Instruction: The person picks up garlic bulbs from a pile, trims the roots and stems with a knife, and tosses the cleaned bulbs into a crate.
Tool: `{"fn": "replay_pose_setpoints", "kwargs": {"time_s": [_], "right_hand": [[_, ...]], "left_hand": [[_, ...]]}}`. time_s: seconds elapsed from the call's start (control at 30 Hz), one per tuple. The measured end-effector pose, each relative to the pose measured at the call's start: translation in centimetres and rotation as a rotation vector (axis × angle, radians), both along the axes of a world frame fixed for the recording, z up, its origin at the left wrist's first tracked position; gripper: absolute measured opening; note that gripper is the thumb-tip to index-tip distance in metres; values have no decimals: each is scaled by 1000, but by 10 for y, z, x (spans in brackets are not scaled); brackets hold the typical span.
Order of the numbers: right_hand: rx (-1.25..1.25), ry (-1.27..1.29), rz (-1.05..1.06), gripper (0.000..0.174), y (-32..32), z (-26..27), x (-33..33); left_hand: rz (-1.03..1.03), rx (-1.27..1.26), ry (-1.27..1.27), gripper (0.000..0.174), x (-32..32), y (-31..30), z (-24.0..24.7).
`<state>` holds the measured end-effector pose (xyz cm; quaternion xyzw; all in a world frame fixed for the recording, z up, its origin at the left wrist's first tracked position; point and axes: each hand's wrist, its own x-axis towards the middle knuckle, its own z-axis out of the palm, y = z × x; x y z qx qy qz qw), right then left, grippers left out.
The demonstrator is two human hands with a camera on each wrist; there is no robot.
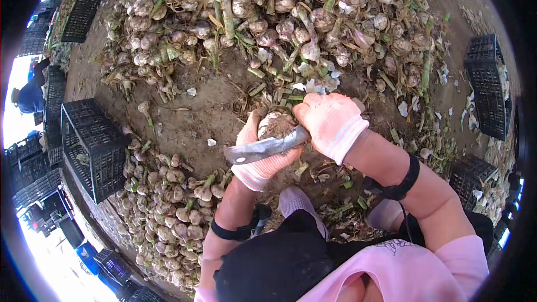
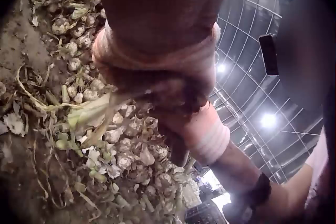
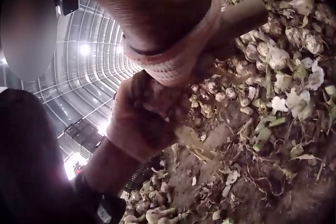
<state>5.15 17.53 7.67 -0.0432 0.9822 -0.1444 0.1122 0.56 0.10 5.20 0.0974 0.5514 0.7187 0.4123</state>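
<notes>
In the head view a garlic bulb (image 1: 278, 126) with soil on its root side sits in the gloved left hand (image 1: 259, 159), whose fingers curl round it. The gloved right hand (image 1: 331, 123) grips the handle of a curved knife (image 1: 267, 148), its blade lying across the near side of the bulb. A green stem (image 2: 89, 113) sticks out from the left hand (image 2: 157, 71) in the left wrist view. In the right wrist view the handle end (image 3: 247, 16) juts out of the right hand (image 3: 176, 58); the bulb is mostly hidden in shadow there.
A large heap of stemmed garlic (image 1: 268, 17) lies beyond the hands. Trimmed bulbs (image 1: 168, 223) are piled at the lower left. Black crates (image 1: 95, 148) stand at the left and another crate (image 1: 488, 86) at the right. Cut stems and skins litter the soil near the feet.
</notes>
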Motion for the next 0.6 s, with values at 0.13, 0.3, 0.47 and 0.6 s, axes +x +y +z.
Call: {"fn": "replay_pose_setpoints", "kwargs": {"time_s": [0.13,0.3,0.47,0.6], "right_hand": [[-27,-128,-2,16,4,0,-5],[102,-406,-452,21,78,-41,-5],[-180,-203,-636,27,97,-47,42],[-393,-334,-541,27,72,-34,54]], "left_hand": [[-38,-93,-7,84,-1,1,-4],[-330,-345,341,73,-6,1,14],[-121,-94,77,96,-17,-19,3],[-223,-93,347,79,-13,-12,0]]}}
